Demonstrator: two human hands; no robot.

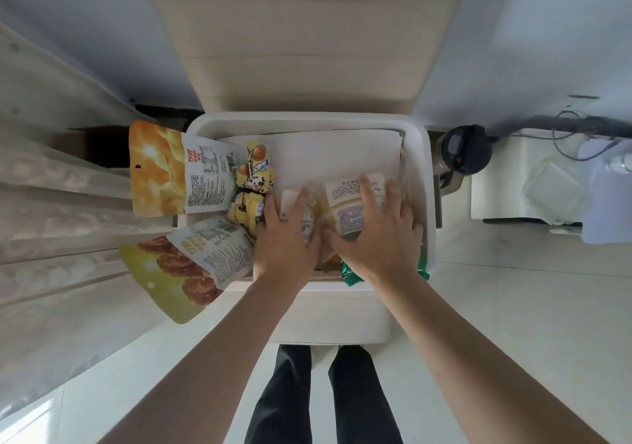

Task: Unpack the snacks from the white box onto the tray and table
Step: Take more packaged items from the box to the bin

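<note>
Seen from the head camera, a person leans over a white box [418, 156] that sits on a small cream table [328, 320], with both bare arms reaching into it. The right hand [376, 238] lies on a labelled pack [352, 200] in the box's right half, fingers straight and spread wide across the wrapper rather than curled round it. The left hand [284, 238] rests beside it on a pale packet [290, 200], fingers stretched, with the packet showing between two of them; whether it is pinched cannot be told. A green packet [350, 274] pokes out at the near rim, under the right wrist. A cluster of yellow packets [253, 187] sits just left of the left hand. At the box's left edge an orange bag [157, 166] and, nearer the person, a yellow bag [178, 269] printed with fried pieces jut out past the rim. A dark-lidded jug [465, 149] stands just beyond the box's right wall, and a clear plastic container [554, 193] lies farther right. The person's dark trousers [290, 399] show below the table.
</note>
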